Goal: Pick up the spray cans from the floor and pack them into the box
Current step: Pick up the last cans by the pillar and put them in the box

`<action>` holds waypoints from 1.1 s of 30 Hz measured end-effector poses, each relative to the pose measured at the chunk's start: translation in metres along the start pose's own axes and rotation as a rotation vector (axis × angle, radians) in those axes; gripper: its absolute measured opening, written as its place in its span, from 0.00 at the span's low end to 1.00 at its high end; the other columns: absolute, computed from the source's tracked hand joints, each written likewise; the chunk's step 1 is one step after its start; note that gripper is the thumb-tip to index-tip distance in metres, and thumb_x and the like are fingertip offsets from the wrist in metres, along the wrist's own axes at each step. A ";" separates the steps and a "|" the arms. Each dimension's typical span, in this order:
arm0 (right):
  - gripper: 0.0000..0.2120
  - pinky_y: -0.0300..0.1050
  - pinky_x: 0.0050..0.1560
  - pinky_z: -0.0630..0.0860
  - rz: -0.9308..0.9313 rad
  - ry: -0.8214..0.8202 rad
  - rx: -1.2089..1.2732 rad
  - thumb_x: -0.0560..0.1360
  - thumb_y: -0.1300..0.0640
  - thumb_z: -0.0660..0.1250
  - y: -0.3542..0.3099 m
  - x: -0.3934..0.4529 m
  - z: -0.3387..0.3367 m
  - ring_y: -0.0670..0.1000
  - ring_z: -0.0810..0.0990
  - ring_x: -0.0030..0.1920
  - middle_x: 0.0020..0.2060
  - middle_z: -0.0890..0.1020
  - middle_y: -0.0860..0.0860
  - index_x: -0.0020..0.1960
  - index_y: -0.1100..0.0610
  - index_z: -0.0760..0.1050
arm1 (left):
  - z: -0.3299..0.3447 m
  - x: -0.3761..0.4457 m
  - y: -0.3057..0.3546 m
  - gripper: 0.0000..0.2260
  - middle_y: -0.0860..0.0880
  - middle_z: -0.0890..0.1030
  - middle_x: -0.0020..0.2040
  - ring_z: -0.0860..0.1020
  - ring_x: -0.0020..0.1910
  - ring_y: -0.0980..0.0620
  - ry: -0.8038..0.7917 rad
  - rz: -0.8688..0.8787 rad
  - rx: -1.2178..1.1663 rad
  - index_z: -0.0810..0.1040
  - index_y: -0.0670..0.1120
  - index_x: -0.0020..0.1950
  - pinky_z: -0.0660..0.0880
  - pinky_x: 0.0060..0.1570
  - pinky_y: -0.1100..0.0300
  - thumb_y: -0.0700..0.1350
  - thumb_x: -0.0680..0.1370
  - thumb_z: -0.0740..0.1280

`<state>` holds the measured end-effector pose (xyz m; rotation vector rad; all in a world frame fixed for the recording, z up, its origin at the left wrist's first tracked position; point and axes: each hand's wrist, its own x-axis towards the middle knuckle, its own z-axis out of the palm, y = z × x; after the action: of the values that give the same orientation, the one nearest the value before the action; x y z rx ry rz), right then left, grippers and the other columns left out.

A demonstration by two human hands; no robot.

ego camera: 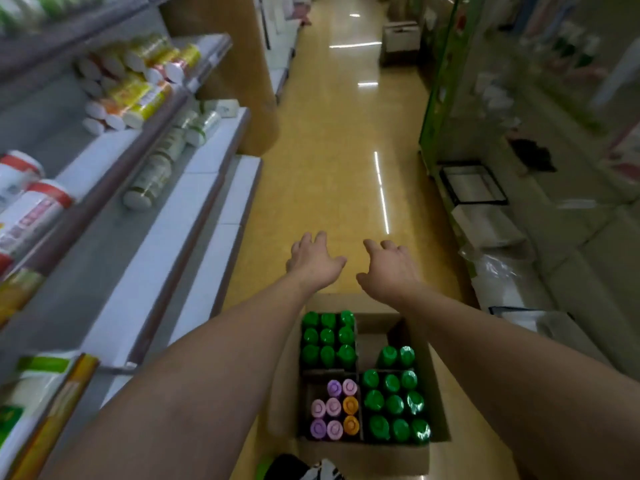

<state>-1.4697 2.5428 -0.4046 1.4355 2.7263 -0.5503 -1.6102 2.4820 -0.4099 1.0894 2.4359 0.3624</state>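
An open cardboard box (437,403) stands on the yellow aisle floor below me. Upright spray cans fill it: green-capped cans (328,337) at its far left, more green caps (394,407) at the near right, two green ones (397,356) at the far right, and purple, pink and orange caps (334,410) at the near left. Both arms stretch forward over the box. My left hand (313,259) and my right hand (389,268) hover beyond its far edge, fingers spread, holding nothing. No loose can shows on the floor.
Shelves (194,188) with white canisters and packets line the left side. Low shelving, a black wire frame (472,185) and plastic bags (498,271) line the right. The glossy floor (346,150) runs ahead; cardboard boxes (401,39) stand far down the aisle.
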 end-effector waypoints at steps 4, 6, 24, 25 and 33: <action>0.31 0.56 0.63 0.70 -0.147 0.012 -0.038 0.76 0.46 0.66 0.012 -0.007 -0.025 0.62 0.69 0.67 0.69 0.71 0.58 0.76 0.50 0.62 | -0.002 -0.035 0.023 0.36 0.44 0.54 0.81 0.54 0.79 0.41 0.101 -0.078 -0.019 0.54 0.49 0.81 0.60 0.74 0.42 0.61 0.79 0.64; 0.31 0.57 0.63 0.70 -0.208 -0.021 -0.051 0.76 0.46 0.66 0.014 -0.013 -0.028 0.63 0.68 0.67 0.69 0.70 0.58 0.76 0.50 0.62 | 0.000 -0.057 0.024 0.36 0.43 0.54 0.81 0.54 0.79 0.41 0.128 -0.135 -0.041 0.54 0.49 0.81 0.60 0.74 0.42 0.60 0.79 0.64; 0.32 0.57 0.62 0.71 -0.833 -0.256 -0.120 0.77 0.49 0.65 -0.115 -0.175 0.030 0.62 0.66 0.69 0.72 0.68 0.57 0.77 0.50 0.58 | 0.002 -0.307 -0.114 0.36 0.42 0.57 0.80 0.56 0.77 0.38 0.413 -0.688 -0.175 0.57 0.48 0.80 0.62 0.73 0.45 0.59 0.77 0.66; 0.32 0.58 0.63 0.71 -0.864 -0.271 -0.130 0.77 0.49 0.65 -0.123 -0.191 0.036 0.62 0.66 0.69 0.72 0.67 0.57 0.78 0.50 0.58 | 0.005 -0.325 -0.123 0.36 0.43 0.56 0.80 0.55 0.77 0.38 0.417 -0.721 -0.181 0.56 0.49 0.81 0.62 0.73 0.45 0.60 0.77 0.66; 0.33 0.56 0.63 0.71 -1.073 -0.353 -0.222 0.77 0.46 0.66 -0.174 -0.330 0.095 0.61 0.67 0.70 0.72 0.68 0.56 0.78 0.51 0.59 | 0.037 -0.484 -0.196 0.35 0.43 0.55 0.81 0.54 0.78 0.38 0.485 -0.937 -0.298 0.55 0.49 0.81 0.60 0.74 0.44 0.58 0.79 0.66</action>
<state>-1.4321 2.1599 -0.3849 -0.2555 2.8841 -0.3980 -1.4308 1.9910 -0.3818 -0.3478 2.8394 0.6756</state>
